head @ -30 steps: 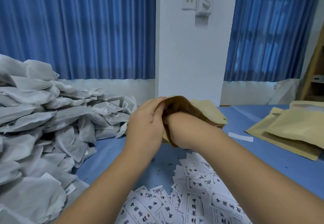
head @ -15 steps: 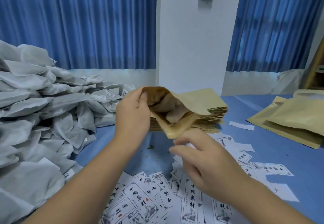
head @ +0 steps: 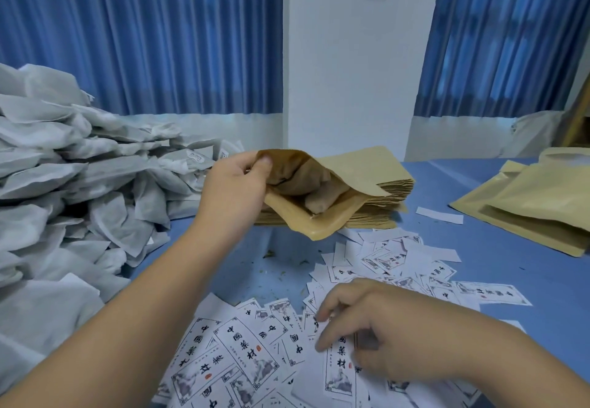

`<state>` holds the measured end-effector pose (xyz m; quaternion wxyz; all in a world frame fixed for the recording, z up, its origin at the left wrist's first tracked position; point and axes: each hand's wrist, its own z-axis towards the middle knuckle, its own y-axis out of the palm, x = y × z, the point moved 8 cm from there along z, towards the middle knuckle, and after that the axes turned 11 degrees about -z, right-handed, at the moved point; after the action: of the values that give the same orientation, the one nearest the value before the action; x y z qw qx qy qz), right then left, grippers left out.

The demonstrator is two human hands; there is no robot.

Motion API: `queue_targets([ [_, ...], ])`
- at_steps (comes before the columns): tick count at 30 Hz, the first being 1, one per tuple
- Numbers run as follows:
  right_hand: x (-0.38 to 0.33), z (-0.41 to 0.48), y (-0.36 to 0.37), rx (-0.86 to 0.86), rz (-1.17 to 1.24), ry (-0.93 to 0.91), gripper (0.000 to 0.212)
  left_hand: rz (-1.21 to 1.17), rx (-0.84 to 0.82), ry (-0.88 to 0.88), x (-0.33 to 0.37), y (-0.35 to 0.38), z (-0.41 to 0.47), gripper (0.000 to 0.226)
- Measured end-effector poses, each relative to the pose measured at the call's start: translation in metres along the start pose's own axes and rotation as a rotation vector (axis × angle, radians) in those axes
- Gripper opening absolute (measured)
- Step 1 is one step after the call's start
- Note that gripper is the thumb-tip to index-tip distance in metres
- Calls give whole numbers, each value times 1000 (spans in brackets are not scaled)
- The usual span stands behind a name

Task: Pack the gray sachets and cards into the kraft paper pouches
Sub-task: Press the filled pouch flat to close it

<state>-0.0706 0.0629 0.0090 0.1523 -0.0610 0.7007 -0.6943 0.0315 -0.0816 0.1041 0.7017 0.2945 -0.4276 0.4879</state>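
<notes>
**Pouch held open on the left, right hand down on the cards**

The left hand (head: 234, 190) holds a kraft paper pouch (head: 338, 164) off the bench (head: 498, 276), just above and in front of a stack of flat pouches (head: 394, 196) that lies at the middle of the far side. Its grip is closed on the pouch: thumb and fingers pinch the upper lip at the left corner, and the mouth gapes toward the camera. Inside the mouth, sachets (head: 316, 192) show, brownish in the pouch's shade, lying against the lower wall.

The right hand (head: 396, 331) is low and near, over the spread of printed cards (head: 249, 353) that covers the near middle of the bench. Its fingers (head: 321, 313) are bent downward with the tips on or just above the cards. The thumb tip rests at the top of one upright card (head: 338, 367). Whether this grip has closed on a card cannot be told.

A tall heap of gray sachets (head: 79, 184) fills the left side, from the near edge back to beside the held pouch. At the far right lie filled pouches (head: 536, 212), well apart from both hands, with a loose white strip (head: 439, 215) between them and the flat stack. Behind the bench hang blue curtains (head: 143, 40) on either side of a white pillar (head: 351, 56).
</notes>
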Motion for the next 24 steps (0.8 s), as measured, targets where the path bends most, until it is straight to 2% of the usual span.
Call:
queue_targets([
  [5, -4, -3, -2, 5, -27, 38, 40, -3, 1, 31, 1, 0, 1, 29],
  [11, -6, -6, -20, 132, -124, 54, 22, -13, 58, 51, -2, -4, 3, 30],
  [13, -2, -7, -25, 149, -89, 63, 14, 29, 45, 79, -1, -4, 4, 30],
  [17, 12, -11, -33, 205, 66, 132, 13, 88, -33, 98, 2, 5, 1, 26],
  [21, 16, -19, -51, 421, 205, 176, 16, 71, -189, 59, 6, 20, -7, 39],
  [24, 7, -29, -73, 720, 256, 147, 22, 88, -225, 42, 6, 25, -8, 35],
])
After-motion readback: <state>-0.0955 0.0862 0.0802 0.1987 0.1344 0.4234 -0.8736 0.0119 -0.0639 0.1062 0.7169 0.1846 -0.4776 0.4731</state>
